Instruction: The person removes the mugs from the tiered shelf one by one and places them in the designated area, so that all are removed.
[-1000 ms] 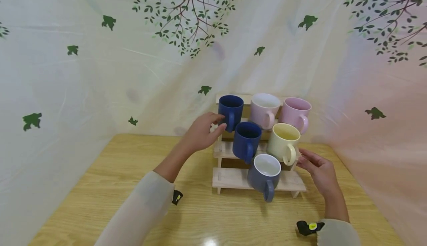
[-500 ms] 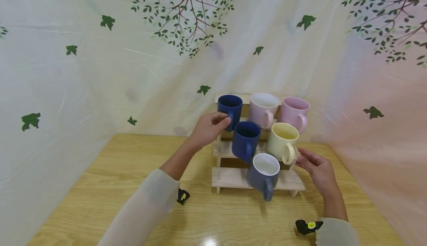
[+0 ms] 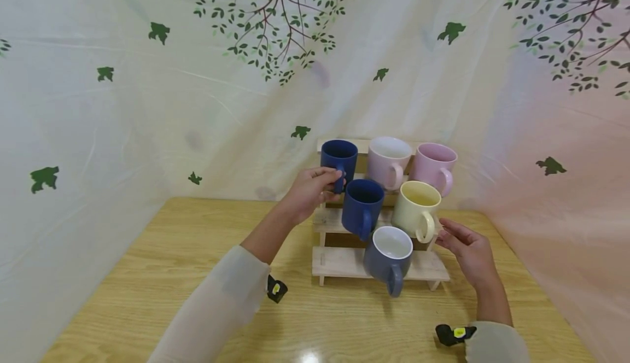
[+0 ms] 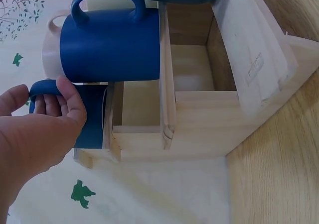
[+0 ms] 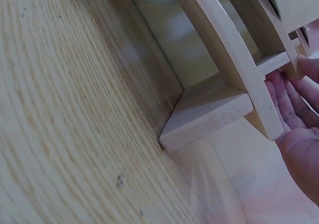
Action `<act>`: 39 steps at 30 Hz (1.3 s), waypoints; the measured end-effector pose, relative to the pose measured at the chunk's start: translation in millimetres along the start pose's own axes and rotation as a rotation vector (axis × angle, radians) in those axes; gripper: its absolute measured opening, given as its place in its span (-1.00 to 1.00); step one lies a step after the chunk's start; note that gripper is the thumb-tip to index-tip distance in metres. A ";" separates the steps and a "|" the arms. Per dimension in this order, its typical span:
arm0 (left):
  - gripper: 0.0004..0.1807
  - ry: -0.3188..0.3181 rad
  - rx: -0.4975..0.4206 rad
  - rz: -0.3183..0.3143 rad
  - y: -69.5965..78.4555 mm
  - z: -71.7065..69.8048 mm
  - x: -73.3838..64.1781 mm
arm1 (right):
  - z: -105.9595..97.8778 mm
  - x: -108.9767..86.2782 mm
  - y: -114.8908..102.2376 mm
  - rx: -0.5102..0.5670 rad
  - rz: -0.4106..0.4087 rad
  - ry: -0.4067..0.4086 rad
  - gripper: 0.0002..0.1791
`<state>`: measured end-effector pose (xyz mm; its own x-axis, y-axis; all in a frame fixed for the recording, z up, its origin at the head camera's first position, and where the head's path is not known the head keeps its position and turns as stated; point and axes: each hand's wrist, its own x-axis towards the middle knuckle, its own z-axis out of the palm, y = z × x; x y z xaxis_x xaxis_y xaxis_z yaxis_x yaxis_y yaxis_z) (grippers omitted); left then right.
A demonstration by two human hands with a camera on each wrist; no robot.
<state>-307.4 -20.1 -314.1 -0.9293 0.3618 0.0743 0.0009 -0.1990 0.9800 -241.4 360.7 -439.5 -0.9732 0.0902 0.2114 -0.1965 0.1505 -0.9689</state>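
Curled fingers of my left hand (image 3: 307, 194) hook through the handle of the dark blue mug (image 3: 348, 162) at the top left of a stepped wooden stand (image 3: 337, 264). In the left wrist view the fingers bend inside that blue mug's handle (image 4: 45, 87), the thumb apart from them. A second blue mug (image 3: 355, 212) stands one step lower, beside a yellow mug (image 3: 409, 210). My right hand (image 3: 470, 251) grips the stand's right side; in the right wrist view its thumb lies at the end of a shelf (image 5: 276, 62) and its fingers reach underneath.
Two pink mugs (image 3: 381, 167) share the top step with the blue one. A grey mug (image 3: 381, 259) sits on the bottom step. The stand rests on a wood-grain table (image 3: 197, 275), before a leaf-printed curtain (image 3: 236, 122). Black devices (image 3: 453, 334) are at both sleeves.
My left hand has moved slightly right, from beside the top blue mug to its handle, and its fingers have curled into it. My right hand stays at the stand's side.
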 end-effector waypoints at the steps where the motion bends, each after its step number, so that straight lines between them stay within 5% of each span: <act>1: -0.78 0.002 -0.010 -0.009 0.1 0.4 0.5 | -0.1 0.1 0.7 0.019 -0.001 -0.002 -0.40; 9: -0.72 0.011 0.001 -0.031 2.0 1.8 2.5 | 0.4 0.4 5.0 0.120 -0.022 -0.012 -0.43; 18: -0.73 0.041 0.038 -0.053 11.0 -0.1 -4.8 | 1.1 0.3 5.0 0.112 0.000 -0.006 -0.43; 32: -0.70 -0.004 0.142 -0.014 20.9 -25.7 -16.8 | 2.0 -1.7 4.5 0.185 -0.021 -0.011 -0.47; 39: -0.71 -0.032 0.114 0.010 21.5 -37.7 -22.9 | 4.0 -1.1 4.0 0.237 -0.041 -0.025 -0.50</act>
<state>-300.0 -67.0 -301.6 -0.9169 0.3892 0.0881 0.0537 -0.0983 0.9937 -241.6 357.3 -444.1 -0.9660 0.0643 0.2503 -0.2551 -0.0820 -0.9634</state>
